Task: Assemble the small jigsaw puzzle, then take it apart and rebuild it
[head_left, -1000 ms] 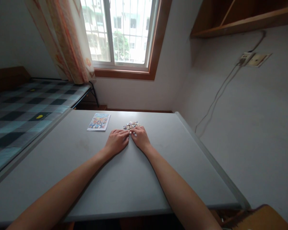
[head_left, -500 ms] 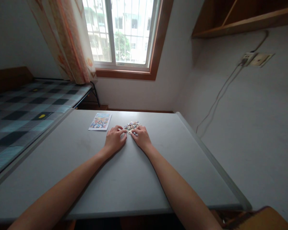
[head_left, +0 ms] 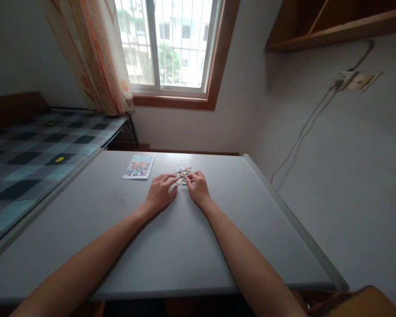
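A small heap of jigsaw puzzle pieces [head_left: 184,170] lies on the pale grey table [head_left: 171,246], toward its far side. At the heap's left edge is my left hand [head_left: 161,191], thumb and forefinger apart, its fingertips reaching the nearest pieces. My right hand [head_left: 198,188] is at the right edge of the heap, with thumb and forefinger drawn together in a pinch among the pieces. Whatever is between those fingertips is too small to make out. Left of the heap lies a printed picture sheet [head_left: 138,167] with a colourful cartoon scene, flat on the tabletop.
A bed with a checked cover [head_left: 69,136] stands beyond the table's left edge. Behind the table are a window [head_left: 181,48] and a curtain [head_left: 99,57]. Along the right wall hang a cable [head_left: 295,143] and a wooden shelf [head_left: 343,33]. A chair corner [head_left: 366,301] shows at bottom right.
Both hands have shifted slightly right in the picture, partly with a small camera movement. My right hand has drawn a little away from my left, uncovering more of the heap's near side.
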The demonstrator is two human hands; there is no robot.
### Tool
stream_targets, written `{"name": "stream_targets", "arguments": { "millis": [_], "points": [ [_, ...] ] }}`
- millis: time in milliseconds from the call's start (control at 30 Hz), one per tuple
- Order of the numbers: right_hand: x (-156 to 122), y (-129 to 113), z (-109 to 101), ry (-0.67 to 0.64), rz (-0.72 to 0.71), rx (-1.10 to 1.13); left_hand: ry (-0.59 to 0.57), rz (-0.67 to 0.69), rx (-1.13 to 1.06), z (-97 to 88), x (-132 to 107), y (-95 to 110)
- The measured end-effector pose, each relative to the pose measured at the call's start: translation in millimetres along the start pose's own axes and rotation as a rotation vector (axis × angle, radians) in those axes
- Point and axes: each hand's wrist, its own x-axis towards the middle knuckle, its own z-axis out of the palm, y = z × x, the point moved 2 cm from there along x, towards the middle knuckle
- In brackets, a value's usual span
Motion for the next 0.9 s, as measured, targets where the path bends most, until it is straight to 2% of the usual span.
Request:
{"name": "stream_targets", "arguments": {
  "millis": [267,533,733,900],
  "points": [
    [-3,-4,5,-0.141,-0.12,0.05,0.009,0.082,0.059,-6.8,2,-1],
    [0,-2,5,-0.146,-0.06,0.119,-0.016,0.154,0.104,-7.4,3,0],
    [0,-3,1,-0.08,-0.002,0.067,0.001,0.042,0.118,-4.3,3,-6],
    [-3,-5,-1,-0.115,0.015,-0.037,-0.023,-0.051,0.176,1.0,3,-14]
  ]
}}
